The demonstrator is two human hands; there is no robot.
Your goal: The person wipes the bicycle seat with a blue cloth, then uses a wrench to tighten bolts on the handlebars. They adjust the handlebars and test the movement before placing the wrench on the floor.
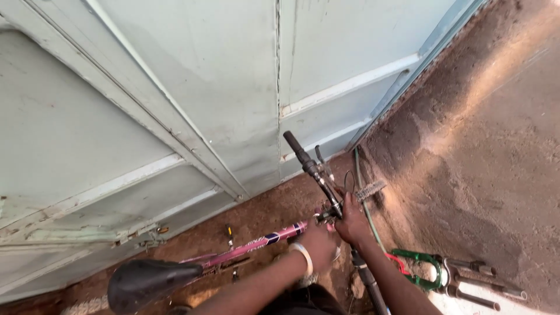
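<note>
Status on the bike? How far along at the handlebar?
Done: the pink frame carries its saddle and handlebar. In hand: left hand and right hand both work at the bar's centre clamp. Left: a green suspension fork lies unfitted on the dirt ground.

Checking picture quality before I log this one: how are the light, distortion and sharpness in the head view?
Head view: wide-angle bend curves the pale metal doors; warm sunlight brightens the dirt ground on the right, nearly blown out at the bottom edge; both hands on the handlebar sit in shade, slightly soft.
</note>
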